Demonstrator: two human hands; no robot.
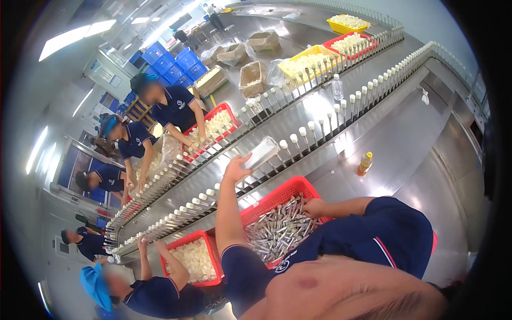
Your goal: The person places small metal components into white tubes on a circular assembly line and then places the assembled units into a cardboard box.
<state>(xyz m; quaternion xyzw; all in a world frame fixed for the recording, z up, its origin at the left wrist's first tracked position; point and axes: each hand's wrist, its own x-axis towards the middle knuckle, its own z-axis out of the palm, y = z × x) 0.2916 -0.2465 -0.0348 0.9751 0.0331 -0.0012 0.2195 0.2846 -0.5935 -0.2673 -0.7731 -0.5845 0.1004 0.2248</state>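
Your left hand (236, 166) holds a silver tube (261, 153) above the pegs (290, 141); seat it squarely. Your right hand (314, 208) closes on tubes in the red basket (277, 193).

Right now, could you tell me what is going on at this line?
The person's left hand holds a silvery tube up by the conveyor's row of white-capped pegs. Their right hand reaches into a red basket full of silvery tubes. Other workers in dark blue shirts stand along the line beside red baskets of white pieces.
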